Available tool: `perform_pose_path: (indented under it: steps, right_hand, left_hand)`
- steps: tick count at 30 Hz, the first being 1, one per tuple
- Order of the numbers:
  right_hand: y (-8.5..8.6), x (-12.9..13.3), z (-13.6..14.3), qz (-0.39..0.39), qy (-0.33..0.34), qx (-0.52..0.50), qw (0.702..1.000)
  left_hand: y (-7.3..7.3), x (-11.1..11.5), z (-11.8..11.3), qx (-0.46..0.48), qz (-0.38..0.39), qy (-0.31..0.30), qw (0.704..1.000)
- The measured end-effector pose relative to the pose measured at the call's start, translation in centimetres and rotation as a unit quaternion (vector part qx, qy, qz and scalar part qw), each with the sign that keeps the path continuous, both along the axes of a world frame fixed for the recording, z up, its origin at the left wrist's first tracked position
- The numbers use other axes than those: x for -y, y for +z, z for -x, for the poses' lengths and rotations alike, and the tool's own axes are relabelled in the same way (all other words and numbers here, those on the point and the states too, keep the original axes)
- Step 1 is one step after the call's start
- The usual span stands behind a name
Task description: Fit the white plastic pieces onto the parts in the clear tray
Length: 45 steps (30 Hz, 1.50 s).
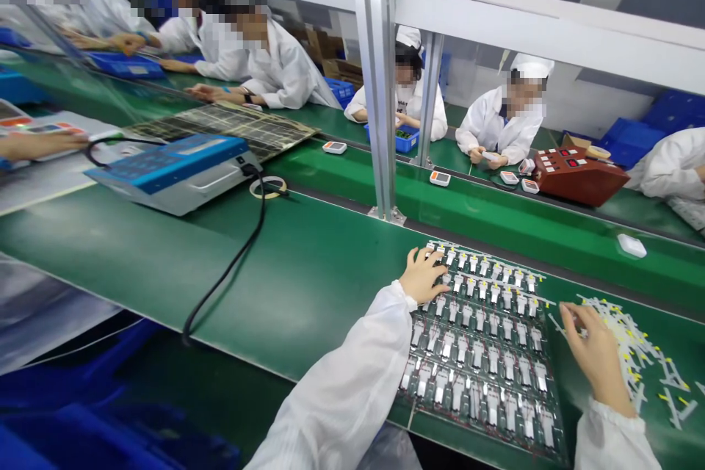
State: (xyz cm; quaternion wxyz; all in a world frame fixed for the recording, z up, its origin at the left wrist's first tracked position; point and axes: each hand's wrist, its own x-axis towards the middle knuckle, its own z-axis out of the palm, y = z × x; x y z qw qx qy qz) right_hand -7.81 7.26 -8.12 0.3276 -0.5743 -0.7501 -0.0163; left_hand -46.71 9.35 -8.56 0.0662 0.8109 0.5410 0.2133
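Observation:
My left hand [424, 277] rests at the upper left corner of a clear tray [493, 415], its fingers spread over the small white parts there. Rows of white parts with thin red wires fill the tray, and yellow-tipped white strips lie along its upper rows. Just right of the tray is my right hand [592, 341], with thumb and forefinger curled near each other beside the end of a white strip; whether anything is between them is too small to tell. A loose pile of white strips with yellow tips [633, 345] lies behind and right of that hand.
A blue and grey device [179, 169] with a black cable stands on the green bench at the left, beside a tape roll [268, 186]. A metal post [377, 88] rises beyond the tray. Across the green conveyor [485, 209], carrying white devices, several people sit near a red-brown box [578, 172].

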Motion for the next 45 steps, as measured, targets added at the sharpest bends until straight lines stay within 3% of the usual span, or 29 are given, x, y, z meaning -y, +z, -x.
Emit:
perform_pose_path:
  steps: [3, 7, 11, 14, 19, 23, 30, 45]
  right_hand:
    - [1.8, -0.9, 3.9, -0.025, 0.084, -0.053, 0.995]
    - [3.3, -2.1, 10.5, 0.005, 0.204, -0.114, 0.972]
    - [3.1, -3.2, 15.9, 0.095, 0.226, -0.169, 0.955]
    - [2.0, -3.7, 18.0, 0.143, 0.218, -0.181, 0.948]
    - [0.3, -4.0, 18.9, 0.167, 0.192, -0.217, 0.942]
    - [0.0, -4.2, 18.8, 0.173, 0.206, -0.234, 0.934]
    - [0.5, -4.0, 18.6, 0.169, 0.248, -0.208, 0.931]
    - [0.7, -3.6, 18.8, 0.155, 0.253, -0.184, 0.937]
  left_hand:
    - [0.1, -0.1, 0.0, 0.001, 0.013, -0.009, 1.000]
    - [0.3, -0.3, 0.1, 0.017, 0.010, -0.043, 0.999]
    - [0.5, -0.4, -0.1, 0.056, 0.020, -0.057, 0.997]
    - [0.6, -0.4, -0.3, 0.113, 0.048, -0.047, 0.991]
    - [0.5, -0.5, -0.8, 0.228, 0.095, -0.041, 0.968]
    - [0.3, -0.7, -0.9, 0.270, 0.116, -0.047, 0.955]
    - [0.1, -0.7, -0.9, 0.281, 0.111, -0.038, 0.953]
    - [0.9, -0.4, -1.3, 0.285, 0.106, -0.037, 0.952]
